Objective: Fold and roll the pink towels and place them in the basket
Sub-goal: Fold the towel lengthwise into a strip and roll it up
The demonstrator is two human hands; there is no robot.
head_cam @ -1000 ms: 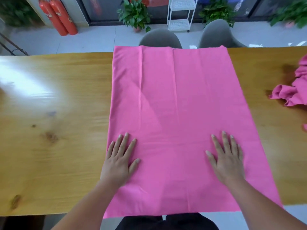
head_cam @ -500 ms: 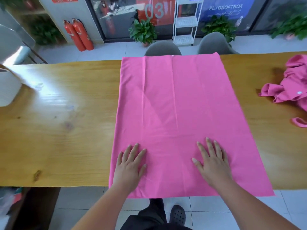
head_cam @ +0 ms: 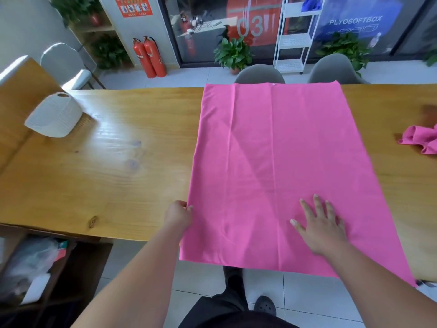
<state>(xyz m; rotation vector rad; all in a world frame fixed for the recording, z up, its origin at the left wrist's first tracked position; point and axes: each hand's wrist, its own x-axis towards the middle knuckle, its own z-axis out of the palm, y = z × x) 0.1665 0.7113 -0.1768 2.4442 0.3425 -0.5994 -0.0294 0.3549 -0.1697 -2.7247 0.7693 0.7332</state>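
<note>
Head view, pink towel [head_cam: 272, 150] flat, creased; left hand [head_cam: 177, 216] pinches edge, right hand [head_cam: 321, 226] splayed

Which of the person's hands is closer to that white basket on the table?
Left. The left hand grips the left edge of the spread towel, on the side toward the basket. The right hand lies flat on the towel, farther from the basket.
</note>
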